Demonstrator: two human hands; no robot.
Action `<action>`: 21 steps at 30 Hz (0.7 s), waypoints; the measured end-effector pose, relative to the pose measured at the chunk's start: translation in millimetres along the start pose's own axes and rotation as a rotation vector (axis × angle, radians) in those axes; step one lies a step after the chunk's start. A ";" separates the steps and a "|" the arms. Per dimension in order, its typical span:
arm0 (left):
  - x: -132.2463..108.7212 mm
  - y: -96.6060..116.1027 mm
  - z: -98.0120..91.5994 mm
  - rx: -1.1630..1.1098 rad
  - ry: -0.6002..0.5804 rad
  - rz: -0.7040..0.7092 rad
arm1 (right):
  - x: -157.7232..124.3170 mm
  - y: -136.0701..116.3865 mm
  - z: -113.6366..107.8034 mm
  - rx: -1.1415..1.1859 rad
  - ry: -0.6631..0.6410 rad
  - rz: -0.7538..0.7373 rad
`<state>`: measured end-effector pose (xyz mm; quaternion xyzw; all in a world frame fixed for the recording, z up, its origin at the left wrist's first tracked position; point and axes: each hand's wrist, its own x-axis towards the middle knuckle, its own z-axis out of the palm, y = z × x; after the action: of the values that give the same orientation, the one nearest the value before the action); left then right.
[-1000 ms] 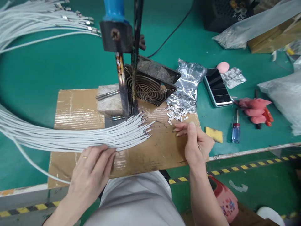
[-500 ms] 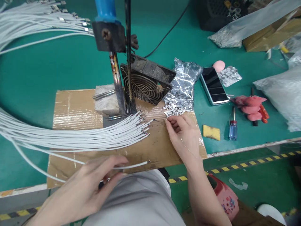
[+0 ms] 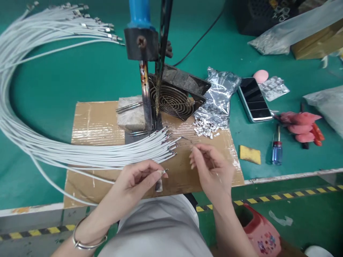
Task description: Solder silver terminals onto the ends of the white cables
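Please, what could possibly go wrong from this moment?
The cable tip could slip, since the left hand alone pinches it. The right hand is near the loose small parts and might scatter them. The white bundle appears close to the metal shaft; if that is hot, it might scorch the bundle.

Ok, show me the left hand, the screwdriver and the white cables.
Left hand (image 3: 130, 185): head view, near the thumb's base.
Screwdriver (image 3: 277, 153): head view, on its blue handle.
White cables (image 3: 112, 154): head view, on the bundled stretch.
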<state>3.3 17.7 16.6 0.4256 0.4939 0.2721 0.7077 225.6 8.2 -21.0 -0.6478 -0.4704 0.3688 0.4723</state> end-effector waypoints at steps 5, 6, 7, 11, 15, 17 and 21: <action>-1.6 7.8 4.4 -0.170 0.077 -0.046 | -16.2 -19.3 11.7 0.168 -0.233 0.049; -1.7 9.3 5.5 -0.190 0.073 -0.051 | -17.4 -21.8 13.0 0.191 -0.258 0.041; -1.8 10.2 6.3 -0.203 0.067 -0.050 | -18.0 -23.9 14.1 0.216 -0.281 0.033; -3.4 8.4 7.2 -0.175 0.086 -0.027 | -18.0 -29.0 17.7 0.309 -0.339 0.056; -3.4 5.3 6.9 -0.116 0.106 -0.012 | -17.8 -31.0 19.9 0.346 -0.337 0.074; -1.6 5.0 6.9 -0.094 0.113 -0.007 | -17.5 -31.3 20.2 0.350 -0.332 0.077; 1.1 5.3 7.6 -0.069 0.128 0.008 | -17.1 -31.4 20.1 0.360 -0.332 0.086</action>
<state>11.0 18.6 21.8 0.3849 0.5267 0.3184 0.6878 194.0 0.6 4.0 -0.5029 -0.4404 0.5678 0.4803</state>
